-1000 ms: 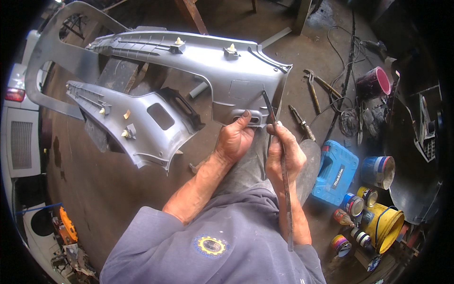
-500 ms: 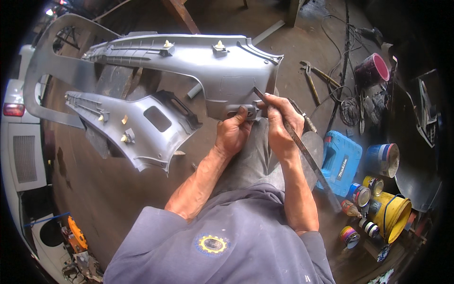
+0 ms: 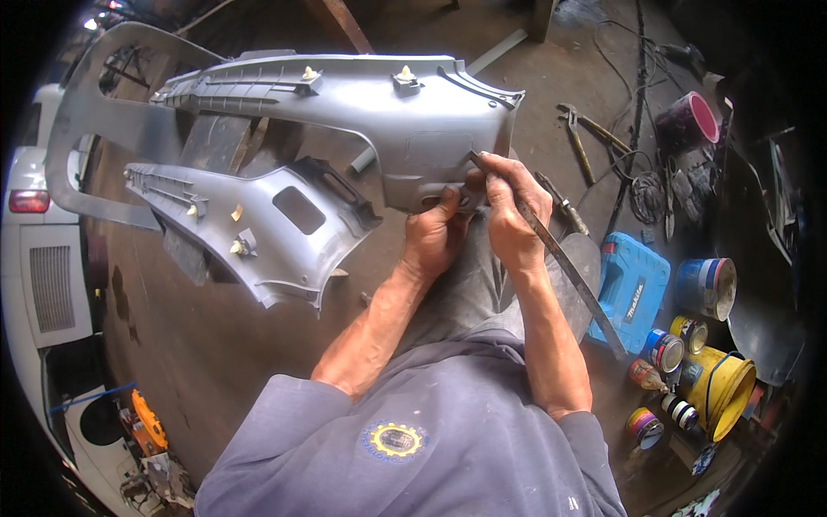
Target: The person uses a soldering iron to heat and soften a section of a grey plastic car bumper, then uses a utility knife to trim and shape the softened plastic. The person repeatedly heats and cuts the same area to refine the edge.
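Observation:
My left hand (image 3: 437, 234) is closed on the near edge of a long silver-grey plastic trim panel (image 3: 422, 112), its thumb on top beside a small recess. In my right hand (image 3: 519, 215) is a long, thin, dark flat metal strip (image 3: 572, 274), perhaps a blade, gripped near its upper end. The strip's tip meets the panel by the corner of a faintly outlined rectangle. Its other end slopes down past my right forearm. A second, shorter grey trim panel (image 3: 267, 246) with a rectangular opening lies to the left.
At left stands a white vehicle (image 3: 60, 241). Pliers (image 3: 575, 142) and cables lie on the floor at right, below a pink-rimmed bucket (image 3: 702, 121). Nearer are a blue tool case (image 3: 633, 289), several paint cans (image 3: 665, 349) and a yellow bucket (image 3: 728, 388).
The whole view has shifted slightly. Both hands keep their grips, and the strip's tip stays near the same corner of the outlined rectangle.

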A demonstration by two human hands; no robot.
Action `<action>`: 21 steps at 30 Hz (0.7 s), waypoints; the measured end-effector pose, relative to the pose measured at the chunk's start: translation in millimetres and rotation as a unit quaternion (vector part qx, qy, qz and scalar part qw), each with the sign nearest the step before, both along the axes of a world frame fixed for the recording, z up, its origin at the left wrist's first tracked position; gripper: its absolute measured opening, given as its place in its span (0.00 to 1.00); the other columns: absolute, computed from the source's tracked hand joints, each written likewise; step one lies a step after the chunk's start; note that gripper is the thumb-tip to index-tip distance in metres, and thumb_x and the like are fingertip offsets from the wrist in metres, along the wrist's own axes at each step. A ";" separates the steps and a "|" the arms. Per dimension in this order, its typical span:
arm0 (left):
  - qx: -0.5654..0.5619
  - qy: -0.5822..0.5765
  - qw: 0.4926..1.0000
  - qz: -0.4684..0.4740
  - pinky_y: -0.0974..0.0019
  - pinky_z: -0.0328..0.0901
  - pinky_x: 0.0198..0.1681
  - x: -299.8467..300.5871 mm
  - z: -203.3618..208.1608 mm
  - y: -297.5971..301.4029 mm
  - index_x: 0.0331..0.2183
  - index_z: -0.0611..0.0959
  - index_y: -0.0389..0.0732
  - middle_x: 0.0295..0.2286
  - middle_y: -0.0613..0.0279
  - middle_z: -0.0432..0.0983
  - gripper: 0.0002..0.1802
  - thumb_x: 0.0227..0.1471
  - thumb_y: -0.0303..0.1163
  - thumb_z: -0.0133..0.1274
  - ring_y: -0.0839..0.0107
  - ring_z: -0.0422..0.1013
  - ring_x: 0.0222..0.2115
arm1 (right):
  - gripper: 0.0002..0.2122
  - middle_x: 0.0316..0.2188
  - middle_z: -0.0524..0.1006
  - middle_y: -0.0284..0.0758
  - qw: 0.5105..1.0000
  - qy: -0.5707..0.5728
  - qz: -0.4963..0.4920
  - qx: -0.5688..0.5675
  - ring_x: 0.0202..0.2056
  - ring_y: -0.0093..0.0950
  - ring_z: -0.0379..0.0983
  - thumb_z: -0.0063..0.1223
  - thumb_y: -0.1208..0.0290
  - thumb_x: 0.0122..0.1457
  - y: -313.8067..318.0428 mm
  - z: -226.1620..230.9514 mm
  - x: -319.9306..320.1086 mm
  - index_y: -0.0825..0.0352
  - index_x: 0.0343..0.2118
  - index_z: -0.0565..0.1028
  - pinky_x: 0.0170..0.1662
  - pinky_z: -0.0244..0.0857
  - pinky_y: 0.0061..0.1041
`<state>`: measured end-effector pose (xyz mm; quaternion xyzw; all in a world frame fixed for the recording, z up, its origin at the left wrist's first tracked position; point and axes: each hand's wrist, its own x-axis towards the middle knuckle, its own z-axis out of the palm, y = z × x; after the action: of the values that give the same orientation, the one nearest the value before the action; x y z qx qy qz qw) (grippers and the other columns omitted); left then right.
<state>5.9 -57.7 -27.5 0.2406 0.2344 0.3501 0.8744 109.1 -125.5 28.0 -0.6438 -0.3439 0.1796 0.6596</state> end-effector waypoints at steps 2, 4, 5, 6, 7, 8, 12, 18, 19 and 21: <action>0.036 0.028 0.998 0.044 0.59 0.67 0.54 0.4 -1.6 -5.5 0.50 0.76 0.39 0.46 0.62 0.76 0.16 0.60 0.26 0.55 0.67 0.72 0.49 | 0.12 0.33 0.83 0.41 0.997 -0.070 -0.015 0.001 0.35 0.24 0.80 0.46 0.82 0.61 -2.8 3.0 -3.0 0.71 0.45 0.78 0.40 0.71 0.22; 0.097 0.005 0.988 0.120 0.58 0.69 0.52 8.0 -1.8 -13.8 0.49 0.76 0.40 0.45 0.63 0.76 0.17 0.58 0.25 0.57 0.66 0.72 0.48 | 0.12 0.33 0.83 0.42 0.985 -0.173 -0.021 -0.003 0.35 0.26 0.81 0.47 0.82 0.61 -18.0 15.1 -7.8 0.71 0.46 0.78 0.40 0.73 0.23; 0.088 -0.009 0.990 0.111 0.58 0.69 0.52 11.0 -0.9 -10.9 0.49 0.76 0.40 0.45 0.63 0.75 0.17 0.57 0.24 0.57 0.66 0.72 0.48 | 0.12 0.33 0.83 0.42 0.984 -0.178 -0.017 0.003 0.36 0.26 0.81 0.47 0.83 0.61 -16.8 16.6 -4.2 0.71 0.46 0.78 0.40 0.73 0.23; 0.077 -0.020 0.992 0.095 0.57 0.69 0.52 13.6 1.8 -7.9 0.48 0.76 0.40 0.45 0.63 0.75 0.18 0.56 0.24 0.58 0.66 0.72 0.48 | 0.13 0.33 0.83 0.42 0.984 -0.180 -0.018 0.005 0.36 0.27 0.81 0.47 0.83 0.61 -17.3 16.9 -1.9 0.71 0.46 0.78 0.41 0.73 0.23; 0.066 -0.031 0.994 0.080 0.57 0.69 0.52 15.0 5.2 -7.2 0.48 0.76 0.40 0.45 0.64 0.75 0.18 0.56 0.23 0.59 0.66 0.72 0.47 | 0.13 0.33 0.83 0.42 0.983 -0.182 -0.019 0.008 0.36 0.27 0.81 0.47 0.83 0.61 -16.9 16.9 0.6 0.71 0.46 0.78 0.41 0.73 0.23; 0.069 -0.031 0.992 0.101 0.61 0.68 0.50 15.9 9.4 -9.8 0.48 0.76 0.40 0.44 0.63 0.75 0.16 0.58 0.27 0.58 0.68 0.72 0.46 | 0.12 0.35 0.83 0.42 0.977 -0.212 -0.021 0.026 0.36 0.27 0.81 0.48 0.81 0.62 -11.7 -2.5 0.7 0.71 0.47 0.78 0.42 0.73 0.23; 0.099 0.012 0.994 0.046 0.68 0.66 0.43 13.6 9.5 -6.0 0.47 0.78 0.38 0.41 0.64 0.77 0.15 0.62 0.36 0.55 0.72 0.72 0.42 | 0.11 0.36 0.83 0.45 0.997 -0.069 -0.027 0.025 0.35 0.30 0.82 0.49 0.78 0.63 -0.1 -13.1 1.9 0.66 0.48 0.76 0.37 0.74 0.28; 0.210 0.172 0.952 0.140 0.67 0.67 0.40 11.1 3.8 -7.9 0.36 0.84 0.35 0.32 0.63 0.80 0.08 0.57 0.30 0.58 0.72 0.74 0.34 | 0.12 0.36 0.83 0.42 0.992 -0.125 -0.016 -0.001 0.37 0.27 0.81 0.50 0.78 0.63 -26.9 3.0 -7.5 0.71 0.49 0.76 0.41 0.72 0.24; 0.224 0.151 0.950 0.157 0.67 0.67 0.39 11.2 2.4 -8.6 0.36 0.84 0.35 0.32 0.63 0.81 0.08 0.56 0.29 0.59 0.72 0.74 0.33 | 0.12 0.37 0.84 0.39 0.992 -0.125 -0.021 -0.016 0.37 0.24 0.80 0.49 0.78 0.64 -37.6 14.0 -10.5 0.71 0.49 0.76 0.43 0.71 0.22; 0.218 0.176 0.950 0.138 0.67 0.67 0.44 7.8 8.2 -12.3 0.39 0.83 0.35 0.36 0.63 0.80 0.10 0.55 0.27 0.60 0.72 0.73 0.38 | 0.13 0.36 0.84 0.40 0.991 -0.122 -0.018 -0.054 0.38 0.26 0.81 0.48 0.79 0.63 -57.2 30.3 -12.8 0.70 0.50 0.76 0.44 0.71 0.24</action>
<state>13.7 -70.0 -19.3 0.4484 0.3329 0.4619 0.6890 96.3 -182.7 58.2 -0.7013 -0.4000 0.1062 0.5804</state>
